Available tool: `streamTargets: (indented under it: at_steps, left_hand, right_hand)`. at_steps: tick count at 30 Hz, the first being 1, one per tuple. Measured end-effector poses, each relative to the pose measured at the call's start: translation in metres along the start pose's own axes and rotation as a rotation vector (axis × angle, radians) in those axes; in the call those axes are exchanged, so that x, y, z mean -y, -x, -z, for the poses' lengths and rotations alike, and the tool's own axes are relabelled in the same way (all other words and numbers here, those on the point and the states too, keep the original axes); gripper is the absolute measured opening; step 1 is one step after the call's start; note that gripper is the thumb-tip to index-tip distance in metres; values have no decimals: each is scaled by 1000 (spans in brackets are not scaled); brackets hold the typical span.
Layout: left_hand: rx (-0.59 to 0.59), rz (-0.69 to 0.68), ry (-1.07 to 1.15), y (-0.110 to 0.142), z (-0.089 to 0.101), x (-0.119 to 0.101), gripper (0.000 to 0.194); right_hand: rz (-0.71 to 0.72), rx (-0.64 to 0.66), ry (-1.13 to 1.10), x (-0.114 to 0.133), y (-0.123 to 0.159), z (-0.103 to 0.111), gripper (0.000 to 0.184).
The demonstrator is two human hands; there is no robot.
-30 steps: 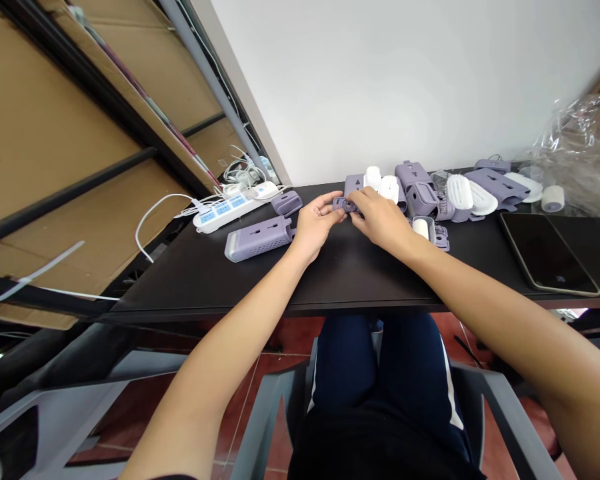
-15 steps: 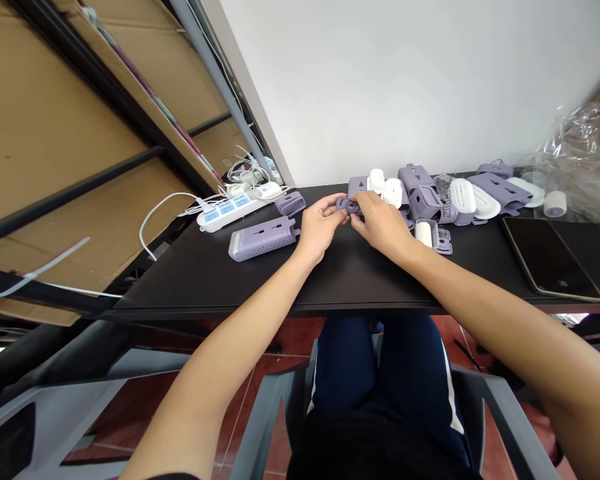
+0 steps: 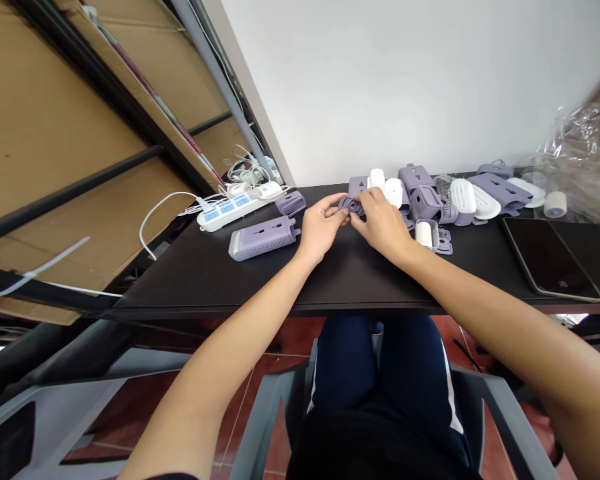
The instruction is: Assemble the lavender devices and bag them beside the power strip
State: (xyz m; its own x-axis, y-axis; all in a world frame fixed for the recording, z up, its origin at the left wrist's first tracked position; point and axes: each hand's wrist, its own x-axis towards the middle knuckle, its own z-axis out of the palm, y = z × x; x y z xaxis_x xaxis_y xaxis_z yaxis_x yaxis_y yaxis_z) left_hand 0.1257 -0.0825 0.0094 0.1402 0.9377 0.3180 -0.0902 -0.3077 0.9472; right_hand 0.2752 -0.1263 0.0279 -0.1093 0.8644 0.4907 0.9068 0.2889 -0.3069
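Lying near the back left corner of the black desk [image 3: 330, 280], a white power strip [image 3: 230, 212] sits behind a lavender plastic housing [image 3: 263, 238]. Next, the left hand [image 3: 321, 227] and right hand [image 3: 383, 223] pinch a small lavender plastic part [image 3: 353, 207] between their fingertips, near the desk's back edge. Farther right, lavender housings [image 3: 420, 187] and white pieces [image 3: 463, 195] crowd that edge, before a dark tablet [image 3: 553, 260].
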Motion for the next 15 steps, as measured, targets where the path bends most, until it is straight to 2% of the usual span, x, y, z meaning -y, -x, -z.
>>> streamTargets:
  at_steps: [6,11,15]
  left_hand:
    - [-13,-20,-24,-1,0,2,36]
    - [-20,-20,-37,-1,1,3,36]
    - [-21,-30,-63,-1,1,5,36]
  right_hand:
    - [-28,1,46,2,1,-1,35]
    - [18,-14,26,0,2,-2,39]
    - [10,-6,36,0,2,-2,32]
